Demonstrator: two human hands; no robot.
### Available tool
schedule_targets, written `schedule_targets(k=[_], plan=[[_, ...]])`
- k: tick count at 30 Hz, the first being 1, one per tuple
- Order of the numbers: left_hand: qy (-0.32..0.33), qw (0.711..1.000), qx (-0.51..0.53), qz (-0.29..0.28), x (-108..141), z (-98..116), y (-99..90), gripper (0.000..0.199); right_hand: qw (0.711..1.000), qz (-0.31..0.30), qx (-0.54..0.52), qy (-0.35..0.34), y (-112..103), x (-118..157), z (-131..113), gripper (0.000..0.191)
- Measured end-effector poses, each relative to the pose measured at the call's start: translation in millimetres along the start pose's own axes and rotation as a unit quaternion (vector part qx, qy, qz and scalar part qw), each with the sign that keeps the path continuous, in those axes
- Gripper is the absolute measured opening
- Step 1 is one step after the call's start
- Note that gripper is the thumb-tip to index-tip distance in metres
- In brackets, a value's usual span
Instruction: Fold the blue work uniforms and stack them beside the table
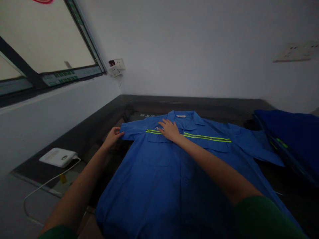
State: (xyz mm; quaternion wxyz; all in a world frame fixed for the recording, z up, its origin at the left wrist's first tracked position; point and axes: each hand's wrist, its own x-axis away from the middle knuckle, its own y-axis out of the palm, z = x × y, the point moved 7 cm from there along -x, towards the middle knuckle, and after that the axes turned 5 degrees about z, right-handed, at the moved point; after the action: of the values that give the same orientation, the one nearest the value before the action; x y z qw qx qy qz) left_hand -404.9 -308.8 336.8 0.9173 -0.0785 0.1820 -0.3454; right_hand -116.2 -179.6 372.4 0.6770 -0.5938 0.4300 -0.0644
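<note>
A blue short-sleeved work shirt [159,172] with yellow-green stripes across the chest lies spread out face up, its collar toward the wall. At the end of the sleeve on the left, my left hand [114,135] has its thumb and fingers closed on the cuff. My right hand [169,129] rests flat on the upper chest beside the collar, fingers spread, partly covering the stripe and some white lettering. The other sleeve stretches out to the right with no hand on it.
Folded dark blue cloth [291,139] is piled at the right. A white power bank [59,157] with a white cable lies at the left. Behind stands a pale wall with sockets [116,67], and a window [50,39] is at upper left.
</note>
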Motion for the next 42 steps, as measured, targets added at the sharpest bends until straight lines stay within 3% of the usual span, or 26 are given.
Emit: schedule_targets(k=[3, 7, 10, 13, 15, 18, 19, 22, 25, 28, 30, 32, 36, 42], plan=[[-0.011, 0.999, 0.0, -0.03, 4.5, -2.5, -3.8, 0.065, 0.999, -0.053, -0.004, -0.013, 9.8, 22.4, -7.9, 0.049], [0.046, 0.978, -0.202, -0.024, 15.5, 3.5, -11.9, 0.07, 0.999, -0.055, -0.001, -0.004, 17.5, 39.6, -10.5, 0.051], [0.102, 0.927, -0.361, 0.011, 30.9, 14.9, -16.7, 0.062, 0.999, -0.023, -0.02, -0.014, 4.7, 46.5, -14.0, 0.05], [0.168, 0.893, -0.413, 0.064, 60.8, 35.2, -21.9, 0.052, 0.996, 0.0, -0.079, -0.036, -23.1, 62.0, -15.8, 0.042], [0.244, 0.894, -0.372, 0.056, 96.9, 53.2, -18.6, 0.044, 0.99, 0.006, -0.131, -0.057, -45.8, 83.8, -14.9, 0.033], [0.38, 0.883, -0.268, -0.064, 183.3, 78.5, 1.5, 0.031, 0.976, -0.016, -0.199, -0.088, -77.1, 138.1, -12.8, 0.024], [0.428, 0.86, -0.251, -0.119, 219.8, 84.6, 11.4, 0.028, 0.971, -0.03, -0.216, -0.098, -85.9, 161.5, -13.5, 0.024], [0.588, 0.735, -0.213, -0.262, 333.8, 91.7, 38.6, 0.025, 0.963, -0.062, -0.242, -0.104, -106.5, 239.2, -21.8, 0.023], [0.644, 0.679, -0.222, -0.273, 396.5, 79.8, 56.1, 0.029, 0.961, -0.08, -0.243, -0.104, -108.0, 314.3, -42.8, 0.024], [0.653, 0.675, -0.261, -0.224, 411.0, 61.7, 69.8, 0.038, 0.978, -0.004, -0.149, -0.148, -94.9, 369.2, -66.7, 0.026], [0.655, 0.676, -0.274, -0.199, 410.7, 52.3, 75.0, 0.045, 0.98, 0.099, -0.046, -0.165, -85.2, 391.3, -74.9, 0.026], [0.656, 0.677, -0.275, -0.191, 409.8, 47.2, 77.3, 0.047, 0.971, 0.161, 0.045, -0.168, -73.5, 402.7, -78.2, 0.031], [0.658, 0.682, -0.258, -0.185, 411.1, 51.4, 75.1, 0.044, 0.96, 0.176, 0.139, -0.168, -62.1, 403.2, -78.4, 0.049], [0.65, 0.698, -0.201, -0.223, 419.8, 47.4, 57.4, 0.042, 0.963, 0.138, 0.125, -0.196, -71.6, 405.6, -77.5, 0.051]])
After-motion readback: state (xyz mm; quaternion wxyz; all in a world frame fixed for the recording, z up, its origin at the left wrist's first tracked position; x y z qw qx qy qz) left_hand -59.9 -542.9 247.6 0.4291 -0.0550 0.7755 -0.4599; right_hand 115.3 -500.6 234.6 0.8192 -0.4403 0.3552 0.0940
